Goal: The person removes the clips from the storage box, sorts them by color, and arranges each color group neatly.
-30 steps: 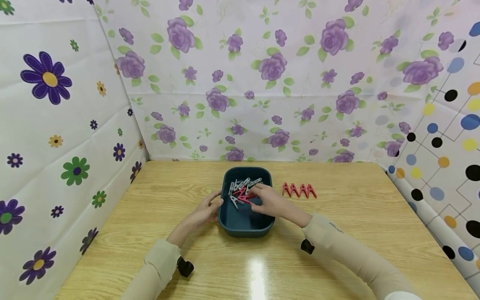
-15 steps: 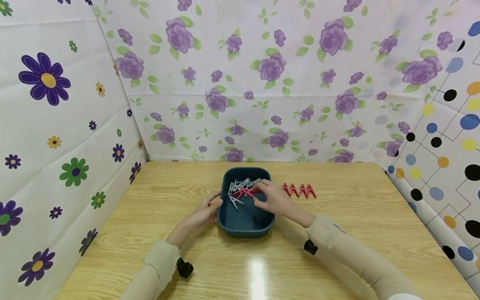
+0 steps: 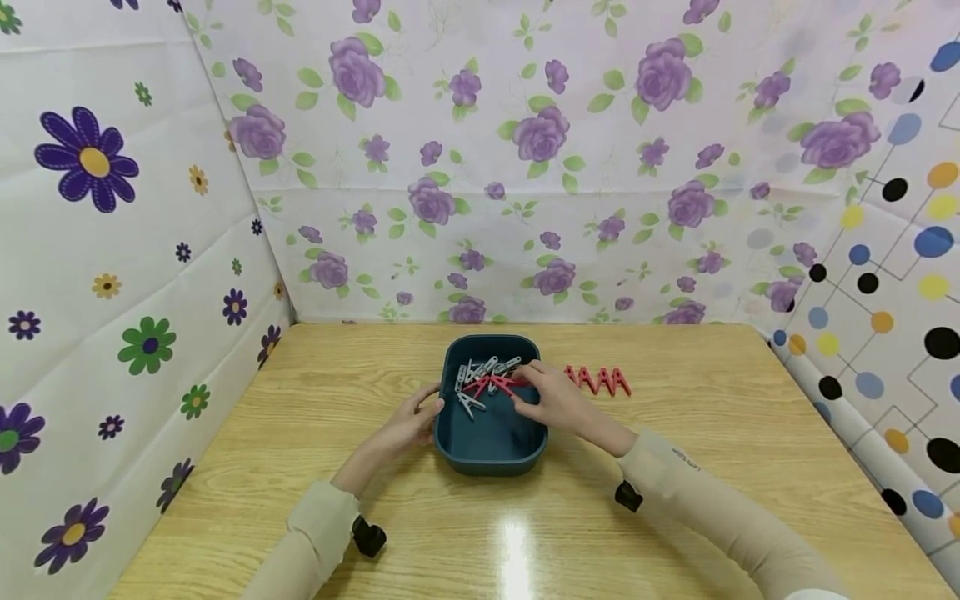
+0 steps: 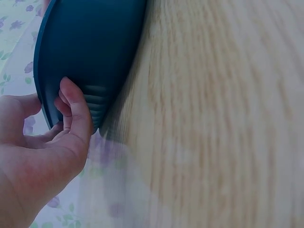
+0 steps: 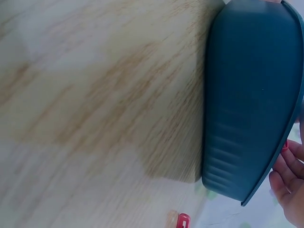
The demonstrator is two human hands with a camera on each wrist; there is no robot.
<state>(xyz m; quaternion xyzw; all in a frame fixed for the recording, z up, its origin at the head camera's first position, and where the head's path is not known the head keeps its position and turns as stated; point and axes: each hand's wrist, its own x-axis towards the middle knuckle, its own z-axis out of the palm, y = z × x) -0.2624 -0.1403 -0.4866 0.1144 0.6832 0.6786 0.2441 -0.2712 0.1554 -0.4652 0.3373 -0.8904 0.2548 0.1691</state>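
Observation:
A dark teal plastic bin (image 3: 491, 461) stands on the table with grey and red clothespins inside. My left hand (image 3: 408, 419) grips its left side, thumb at the rim and fingers against the outer wall, as the left wrist view (image 4: 57, 147) shows. Over the bin's right rim reaches my right hand (image 3: 558, 404), pinching a red clothespin (image 3: 504, 383) inside. Only a bit of red shows at its fingertips in the right wrist view. Another red clothespin (image 3: 476, 385) lies close by, among several grey clothespins (image 3: 470, 403).
Several red clothespins (image 3: 597, 380) stand in a row on the wooden table (image 3: 337, 367), right of the bin. Flowered cloth (image 3: 450, 208) hangs behind the table, and patterned cloths hang at both sides.
My right hand has shifted slightly right inside the bin, and the red clothespin at its fingers has turned and moved with it. My left hand stays on the bin.

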